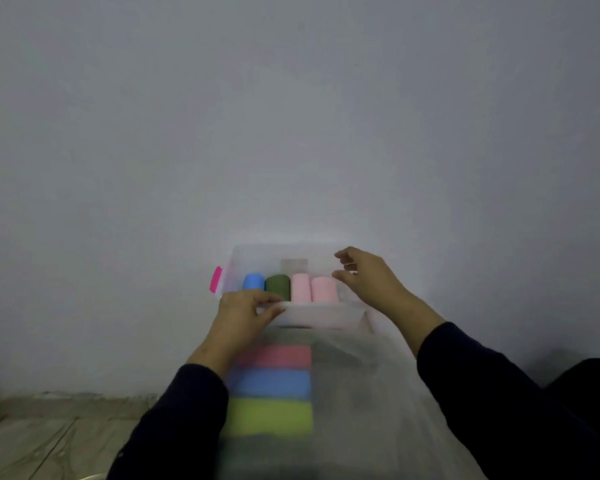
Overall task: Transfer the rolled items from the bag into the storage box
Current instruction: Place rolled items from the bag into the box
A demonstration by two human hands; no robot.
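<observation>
We can read no text, label, brand, number or sign anywhere. The box has a pale rectangular patch on its far wall that may be a label, but it is too blurred for us to make out any letters. The pink clip on its left end bears no marking we can see.

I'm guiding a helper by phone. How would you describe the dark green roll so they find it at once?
Find the clear storage box with the pink latch against the wall. Four rolls stand in a row inside it; the dark green roll is second from the left, between the blue roll and a pink roll, the only dark one.
</observation>
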